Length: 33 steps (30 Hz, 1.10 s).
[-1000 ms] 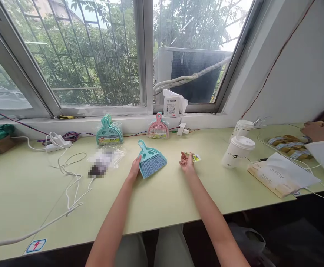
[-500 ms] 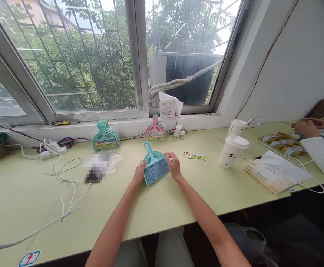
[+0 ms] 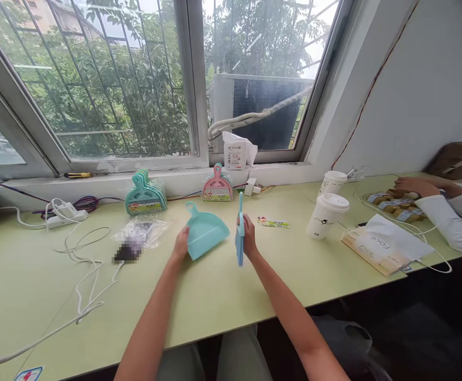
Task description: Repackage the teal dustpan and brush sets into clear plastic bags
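Note:
A teal dustpan is gripped at its left edge by my left hand, its handle pointing toward the window. Closed round the small teal brush is my right hand; the brush is seen edge-on, bristles toward me, apart from the dustpan. Beyond them, a stack of teal dustpan sets leans at the wall on the left, and a pink set stands further right. A printed label strip lies on the table right of my right hand.
White cups and a tissue pack stand on the right of the table. White cables, a power strip and clear plastic wrap lie left. Another person's arms rest at the far right.
The brush has come off the dustpan and turned edge-on in my right hand. The dustpan, in my left hand, has shifted left and now shows its bare inside.

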Available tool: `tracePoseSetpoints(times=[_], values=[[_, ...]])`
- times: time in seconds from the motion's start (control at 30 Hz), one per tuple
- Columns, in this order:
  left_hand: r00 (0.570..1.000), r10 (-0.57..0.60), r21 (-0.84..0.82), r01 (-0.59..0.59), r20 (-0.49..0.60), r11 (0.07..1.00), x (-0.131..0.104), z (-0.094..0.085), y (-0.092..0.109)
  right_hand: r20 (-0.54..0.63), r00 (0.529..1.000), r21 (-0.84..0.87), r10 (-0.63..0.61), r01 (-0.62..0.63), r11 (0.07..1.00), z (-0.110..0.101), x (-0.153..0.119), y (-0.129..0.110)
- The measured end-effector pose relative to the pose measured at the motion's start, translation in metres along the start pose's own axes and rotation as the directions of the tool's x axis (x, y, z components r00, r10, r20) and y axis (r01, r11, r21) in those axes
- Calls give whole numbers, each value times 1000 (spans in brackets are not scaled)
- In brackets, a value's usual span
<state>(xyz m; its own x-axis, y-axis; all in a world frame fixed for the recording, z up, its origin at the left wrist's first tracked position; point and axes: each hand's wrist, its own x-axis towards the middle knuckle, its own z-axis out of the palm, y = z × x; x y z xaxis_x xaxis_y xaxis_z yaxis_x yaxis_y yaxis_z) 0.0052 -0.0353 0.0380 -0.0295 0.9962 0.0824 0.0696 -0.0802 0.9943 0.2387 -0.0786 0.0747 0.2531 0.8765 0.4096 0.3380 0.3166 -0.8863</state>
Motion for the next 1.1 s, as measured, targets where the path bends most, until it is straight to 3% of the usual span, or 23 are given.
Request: tracePoseSetpoints(times=[0.1,0.17,0.3,0.4,0.47,0.63,0.73,0.83,0.9,1.0,1.1], values=[[992,18,374,32,-129,927,8,-36,-4,48,990,-413,-130,138,900,-16,11,9],[990,18,569,66,-140,820,7,-50,-4,112,991,-624,-70,125,771,-21,14,20],[977,39,656,111,-211,746,5,-54,-2,155,978,-844,136,60,533,-21,12,40],[944,97,658,145,-316,739,6,-52,-2,149,974,-890,172,56,453,-21,13,43],[949,83,680,156,-305,716,5,-50,-2,150,969,-889,197,45,455,-21,15,42],[989,47,816,89,-141,572,-2,-38,1,187,947,-872,262,38,488,-20,14,35],[998,67,873,-16,-19,487,-11,-18,4,152,967,-842,205,18,539,-16,10,30],[989,63,895,-147,133,420,-24,14,6,165,977,-768,133,43,639,-6,3,26],[952,86,859,-301,292,414,-33,35,6,252,963,-711,99,115,693,2,-2,26],[847,167,746,-525,505,409,-43,53,8,366,930,-640,47,214,738,11,-7,29],[798,325,721,-600,507,347,-42,48,11,411,911,-578,30,236,781,12,-6,34]])
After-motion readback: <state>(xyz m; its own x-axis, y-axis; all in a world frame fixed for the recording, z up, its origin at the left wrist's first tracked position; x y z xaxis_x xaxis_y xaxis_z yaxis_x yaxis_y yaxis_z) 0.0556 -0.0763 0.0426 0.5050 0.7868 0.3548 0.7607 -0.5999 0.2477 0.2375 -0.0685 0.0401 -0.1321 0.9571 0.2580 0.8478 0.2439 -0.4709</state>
